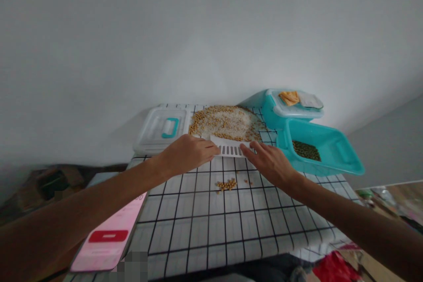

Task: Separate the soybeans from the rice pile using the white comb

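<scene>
Both hands hold a white slotted plastic scoop (231,142) low over the table, level with the near edge of a spread of white grains mixed with yellow beans (231,122). My left hand (191,153) pinches its left end with the fingers closed. At the right end, my right hand (268,161) grips it between thumb and fingers. A small heap of yellow beans (226,184) lies on the checked cloth in front of the scoop, with a few loose ones to its right.
A clear lid with a teal handle (171,128) lies at the left. An open teal bin (340,152) holding green beans (306,150) sits at the right, before a lidded teal box (272,112) with packets on top. A phone (109,246) rests at the front left.
</scene>
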`<control>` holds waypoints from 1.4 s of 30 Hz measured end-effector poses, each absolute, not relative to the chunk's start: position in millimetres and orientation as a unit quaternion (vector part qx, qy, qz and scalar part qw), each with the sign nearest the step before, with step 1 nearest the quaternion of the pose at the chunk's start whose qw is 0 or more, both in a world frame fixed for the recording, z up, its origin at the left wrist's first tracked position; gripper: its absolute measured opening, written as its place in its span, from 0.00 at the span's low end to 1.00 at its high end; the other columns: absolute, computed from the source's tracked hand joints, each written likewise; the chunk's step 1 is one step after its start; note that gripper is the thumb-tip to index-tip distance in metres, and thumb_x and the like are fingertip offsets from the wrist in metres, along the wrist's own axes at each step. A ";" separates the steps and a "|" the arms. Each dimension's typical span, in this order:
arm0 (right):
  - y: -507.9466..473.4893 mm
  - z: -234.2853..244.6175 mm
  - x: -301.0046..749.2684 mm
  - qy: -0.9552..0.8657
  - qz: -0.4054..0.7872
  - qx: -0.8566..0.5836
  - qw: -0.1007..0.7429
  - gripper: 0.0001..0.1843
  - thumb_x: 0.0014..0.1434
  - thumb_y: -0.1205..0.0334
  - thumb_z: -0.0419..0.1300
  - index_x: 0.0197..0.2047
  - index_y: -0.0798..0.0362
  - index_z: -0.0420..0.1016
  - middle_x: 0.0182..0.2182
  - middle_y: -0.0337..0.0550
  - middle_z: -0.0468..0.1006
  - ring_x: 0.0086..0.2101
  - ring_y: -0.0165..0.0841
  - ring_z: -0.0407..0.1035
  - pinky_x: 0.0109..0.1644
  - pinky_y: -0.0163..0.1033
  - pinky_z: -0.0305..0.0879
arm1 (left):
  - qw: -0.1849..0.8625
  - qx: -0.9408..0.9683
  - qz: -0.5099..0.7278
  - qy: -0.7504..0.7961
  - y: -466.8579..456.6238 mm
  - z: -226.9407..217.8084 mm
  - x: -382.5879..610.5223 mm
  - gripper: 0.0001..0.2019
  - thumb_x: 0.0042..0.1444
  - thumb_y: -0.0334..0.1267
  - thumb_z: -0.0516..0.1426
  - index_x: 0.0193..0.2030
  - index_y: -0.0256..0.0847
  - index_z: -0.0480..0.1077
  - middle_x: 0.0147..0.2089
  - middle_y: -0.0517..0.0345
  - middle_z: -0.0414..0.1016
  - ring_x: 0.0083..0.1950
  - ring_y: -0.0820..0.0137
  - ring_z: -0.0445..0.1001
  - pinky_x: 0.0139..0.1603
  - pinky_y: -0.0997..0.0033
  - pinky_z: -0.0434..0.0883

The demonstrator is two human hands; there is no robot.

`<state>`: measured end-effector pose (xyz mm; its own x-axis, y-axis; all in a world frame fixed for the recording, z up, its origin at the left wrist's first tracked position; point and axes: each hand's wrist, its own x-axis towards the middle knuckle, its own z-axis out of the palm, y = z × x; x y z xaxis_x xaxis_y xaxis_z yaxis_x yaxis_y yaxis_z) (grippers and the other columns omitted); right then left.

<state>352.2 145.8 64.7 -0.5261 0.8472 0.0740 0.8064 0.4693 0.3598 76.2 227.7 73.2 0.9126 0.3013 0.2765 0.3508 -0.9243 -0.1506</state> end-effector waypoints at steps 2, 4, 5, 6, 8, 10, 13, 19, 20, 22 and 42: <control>144.5 61.7 352.4 0.855 0.178 0.485 0.047 0.23 0.68 0.72 0.50 0.65 0.55 0.60 0.48 0.53 0.75 0.37 0.37 0.72 0.35 0.40 0.68 | 0.099 -0.972 -0.129 -0.167 228.1 70.1 75.2 0.10 0.65 0.30 0.53 0.47 0.42 0.75 0.39 0.58 0.81 0.37 0.73 0.78 0.38 0.75 0.74; 141.0 56.8 354.4 0.860 0.175 0.479 0.027 0.22 0.68 0.70 0.51 0.64 0.54 0.60 0.49 0.52 0.75 0.36 0.35 0.72 0.34 0.39 0.68 | 0.103 -0.973 -0.127 -0.166 227.8 67.6 73.6 0.11 0.64 0.28 0.54 0.48 0.41 0.75 0.39 0.57 0.81 0.38 0.73 0.78 0.38 0.75 0.74; 139.2 53.8 356.0 0.864 0.173 0.473 0.012 0.22 0.69 0.68 0.52 0.64 0.54 0.60 0.49 0.52 0.74 0.36 0.35 0.72 0.34 0.39 0.68 | 0.106 -0.973 -0.125 -0.165 227.8 66.7 72.9 0.11 0.64 0.28 0.54 0.48 0.41 0.75 0.39 0.57 0.81 0.38 0.73 0.78 0.39 0.75 0.74; 137.6 50.7 357.7 0.867 0.173 0.467 -0.005 0.21 0.69 0.66 0.52 0.64 0.54 0.60 0.49 0.52 0.74 0.36 0.35 0.72 0.33 0.39 0.68 | 0.108 -0.973 -0.122 -0.165 228.3 66.0 72.3 0.11 0.64 0.27 0.54 0.48 0.41 0.75 0.39 0.57 0.81 0.38 0.73 0.78 0.38 0.75 0.74; 135.8 45.2 361.1 0.875 0.177 0.450 -0.035 0.21 0.70 0.64 0.51 0.65 0.55 0.60 0.49 0.52 0.75 0.36 0.36 0.72 0.33 0.39 0.70 | 0.110 -0.973 -0.118 -0.167 230.2 64.9 72.1 0.11 0.64 0.28 0.53 0.48 0.41 0.75 0.39 0.57 0.81 0.38 0.73 0.78 0.38 0.75 0.74; 136.0 41.6 363.6 0.877 0.183 0.442 -0.053 0.21 0.71 0.64 0.50 0.64 0.56 0.61 0.49 0.53 0.75 0.37 0.36 0.73 0.33 0.40 0.71 | 0.110 -0.971 -0.122 -0.174 232.7 63.8 72.9 0.11 0.64 0.29 0.53 0.47 0.41 0.75 0.38 0.57 0.81 0.37 0.73 0.78 0.37 0.75 0.74; 138.5 39.1 365.3 0.874 0.180 0.448 -0.052 0.22 0.69 0.68 0.52 0.65 0.57 0.62 0.50 0.53 0.75 0.38 0.38 0.73 0.35 0.42 0.74 | 0.122 -0.967 -0.125 -0.185 234.7 61.2 75.3 0.09 0.65 0.31 0.53 0.46 0.41 0.75 0.37 0.58 0.81 0.36 0.73 0.78 0.36 0.74 0.73; 146.7 37.1 364.6 0.872 0.183 0.450 -0.054 0.24 0.65 0.77 0.50 0.64 0.62 0.62 0.47 0.56 0.75 0.41 0.40 0.73 0.37 0.43 0.76 | 0.199 -0.955 -0.114 -0.189 232.6 57.7 84.2 0.03 0.63 0.31 0.56 0.40 0.39 0.72 0.35 0.58 0.77 0.36 0.68 0.76 0.33 0.69 0.71; 148.0 37.0 364.3 0.872 0.189 0.447 -0.060 0.24 0.65 0.76 0.49 0.64 0.62 0.62 0.46 0.56 0.75 0.40 0.40 0.72 0.36 0.43 0.76 | 0.210 -0.952 -0.116 -0.189 232.8 58.4 85.8 0.03 0.62 0.30 0.56 0.39 0.39 0.72 0.35 0.58 0.76 0.36 0.67 0.76 0.32 0.68 0.71; 149.7 36.9 364.0 0.872 0.199 0.442 -0.071 0.23 0.66 0.76 0.50 0.64 0.63 0.63 0.44 0.56 0.76 0.39 0.40 0.72 0.36 0.42 0.75 | 0.223 -0.949 -0.123 -0.188 233.8 61.0 88.0 0.03 0.61 0.29 0.57 0.37 0.40 0.71 0.35 0.58 0.75 0.36 0.67 0.75 0.32 0.68 0.70; 138.7 60.3 366.7 0.866 0.188 0.455 -0.085 0.25 0.67 0.75 0.49 0.66 0.60 0.59 0.47 0.55 0.75 0.41 0.38 0.71 0.40 0.42 0.75 | 0.255 -0.939 -0.157 -0.168 230.6 86.4 84.1 0.06 0.64 0.30 0.54 0.38 0.40 0.72 0.35 0.58 0.73 0.36 0.68 0.73 0.31 0.67 0.69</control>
<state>366.7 138.7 60.3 -0.5721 0.7556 0.3190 0.8198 0.5157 0.2489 84.1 230.6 86.4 0.8947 0.2348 0.3800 0.3949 -0.8133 -0.4273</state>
